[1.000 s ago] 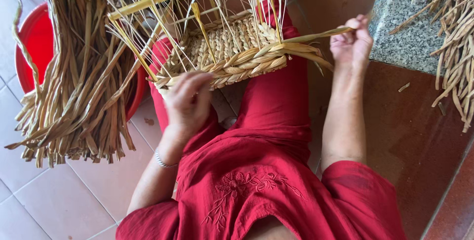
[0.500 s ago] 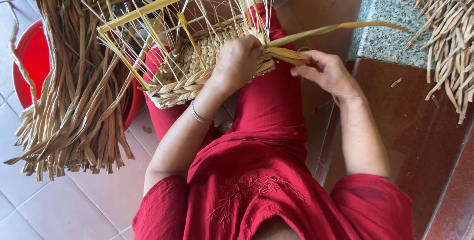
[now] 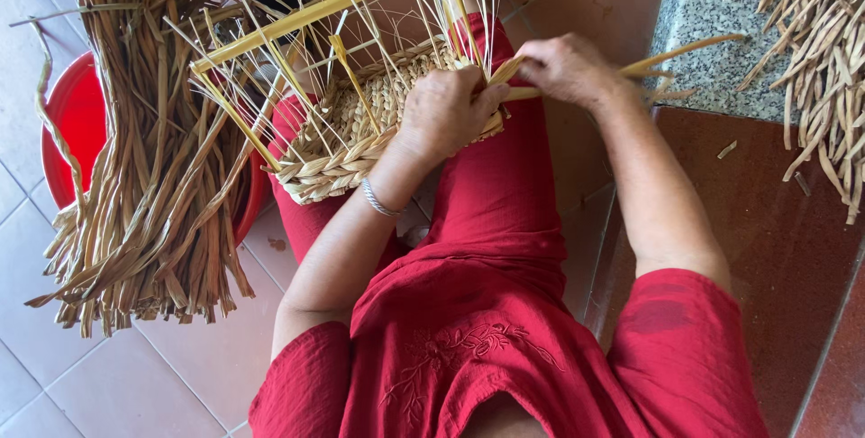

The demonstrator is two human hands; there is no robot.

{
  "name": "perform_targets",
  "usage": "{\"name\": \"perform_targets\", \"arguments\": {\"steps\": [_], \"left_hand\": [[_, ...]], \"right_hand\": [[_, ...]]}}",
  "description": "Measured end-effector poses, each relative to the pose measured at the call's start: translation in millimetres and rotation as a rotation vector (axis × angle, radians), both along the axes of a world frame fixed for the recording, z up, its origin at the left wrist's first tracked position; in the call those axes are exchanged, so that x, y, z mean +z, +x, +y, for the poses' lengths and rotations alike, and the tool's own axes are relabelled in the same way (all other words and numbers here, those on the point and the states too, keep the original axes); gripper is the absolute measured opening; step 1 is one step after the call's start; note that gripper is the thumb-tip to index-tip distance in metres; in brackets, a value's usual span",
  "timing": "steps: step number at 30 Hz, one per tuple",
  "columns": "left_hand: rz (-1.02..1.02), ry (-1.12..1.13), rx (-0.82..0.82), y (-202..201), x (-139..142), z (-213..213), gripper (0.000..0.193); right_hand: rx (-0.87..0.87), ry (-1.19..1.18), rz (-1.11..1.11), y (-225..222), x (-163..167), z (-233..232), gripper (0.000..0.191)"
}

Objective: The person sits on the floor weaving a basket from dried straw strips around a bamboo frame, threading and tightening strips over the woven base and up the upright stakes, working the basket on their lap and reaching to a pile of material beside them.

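Since the frame half a second back, both hands are seen drawn closer together at the basket's right-hand corner, and the long strand is now swung out level toward 3 o'clock instead of rising toward 2 o'clock.

The half-woven basket (image 3: pixel 360 132) is rested on the lap, across the red trousers (image 3: pixel 491 213), with its braided rim turned toward the person. A yellow frame bar (image 3: pixel 315 10) is laid across it at 12 o'clock, and thin upright stakes (image 3: pixel 270 68) are fanned out above the weave.

The left hand (image 3: pixel 446 114) is pressed on the basket's rim at its 3 o'clock end, fingers curled down over the braid; its grip is closed on the weave. A silver bangle (image 3: pixel 378 199) is worn on that wrist.

The right hand (image 3: pixel 568 68) is placed just beside it, at 2 o'clock from the left hand, touching it at the fingertips. Its grip is pinched around the flat straw strand (image 3: pixel 685 46), which is stretched out past the hand over the speckled stone slab (image 3: pixel 703 32).

A thick bundle of dried straw (image 3: pixel 153 186) is draped over a red basin (image 3: pixel 68 132) at 9 o'clock. More loose straw (image 3: pixel 824 50) is heaped at 2 o'clock. Pale tiles (image 3: pixel 180 375) are seen on the floor below.
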State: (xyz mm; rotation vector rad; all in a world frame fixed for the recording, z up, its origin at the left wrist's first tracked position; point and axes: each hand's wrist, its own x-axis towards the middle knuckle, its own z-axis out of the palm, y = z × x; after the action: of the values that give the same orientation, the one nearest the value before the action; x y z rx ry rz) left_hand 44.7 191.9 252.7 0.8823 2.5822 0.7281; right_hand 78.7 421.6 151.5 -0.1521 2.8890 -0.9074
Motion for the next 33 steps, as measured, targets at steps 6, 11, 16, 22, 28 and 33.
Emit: {"name": "perform_targets", "arguments": {"steps": [6, 11, 16, 22, 28, 33], "left_hand": [[0.239, 0.040, 0.056, 6.3, -29.7, 6.1, 0.037], [0.317, 0.170, 0.072, -2.9, -32.1, 1.9, 0.032], [0.412, 0.184, 0.077, -34.0, -2.2, -5.1, 0.033], [0.331, 0.458, 0.160, -96.8, 56.0, -49.4, 0.019], [-0.203, 0.977, 0.252, -102.4, 18.9, -116.4, 0.021], [-0.561, 0.841, 0.466, -87.8, -66.3, -182.9, 0.020]], "right_hand": [[-0.064, -0.363, -0.178, 19.9, -17.8, 11.7, 0.026], [-0.206, -0.710, -0.167, 56.6, 8.9, 33.7, 0.037], [-0.322, -0.719, -0.278, 74.0, 38.3, 33.4, 0.037], [-0.322, -0.800, -0.053, 57.6, 65.3, 21.5, 0.025], [-0.154, -0.637, 0.127, 44.7, 86.7, -4.9, 0.024], [0.083, -0.548, 0.183, 41.2, 63.9, -42.1, 0.025]]}}
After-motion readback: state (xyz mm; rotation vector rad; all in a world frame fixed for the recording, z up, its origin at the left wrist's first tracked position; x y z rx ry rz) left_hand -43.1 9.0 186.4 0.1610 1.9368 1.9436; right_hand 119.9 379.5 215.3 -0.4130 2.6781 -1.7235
